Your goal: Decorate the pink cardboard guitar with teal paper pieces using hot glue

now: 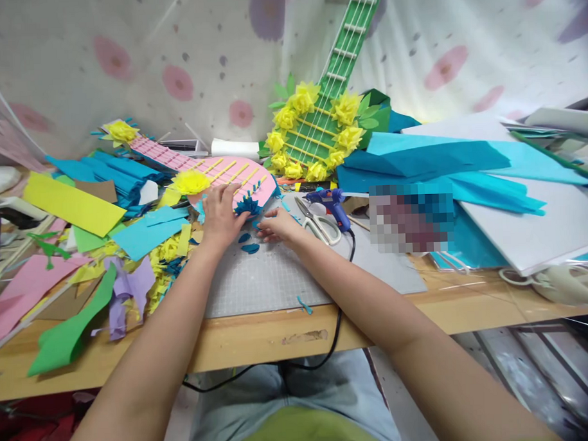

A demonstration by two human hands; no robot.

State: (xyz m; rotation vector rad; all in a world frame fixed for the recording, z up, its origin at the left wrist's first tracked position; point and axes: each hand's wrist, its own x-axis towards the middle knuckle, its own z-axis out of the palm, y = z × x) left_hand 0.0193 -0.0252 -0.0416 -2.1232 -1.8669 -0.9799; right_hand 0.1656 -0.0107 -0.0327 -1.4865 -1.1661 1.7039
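A pink paper instrument (224,168) with yellow strips and a yellow flower lies across the back of the grey cutting mat (267,289). My left hand (222,216) rests on its near edge, fingers apart, beside a dark blue paper flower (248,205). To the right of that flower is my right hand (279,226), its fingers curled near the blue paper; whether they pinch anything is too small to tell. Small dark blue petals (250,248) lie on the mat between the hands.
Scissors (318,223) and a blue glue gun (335,207) lie right of my right hand, its cable crossing the table edge. A green instrument with yellow flowers (340,74) stands behind. Paper scraps (74,205) cover the left; blue sheets (431,158) lie right.
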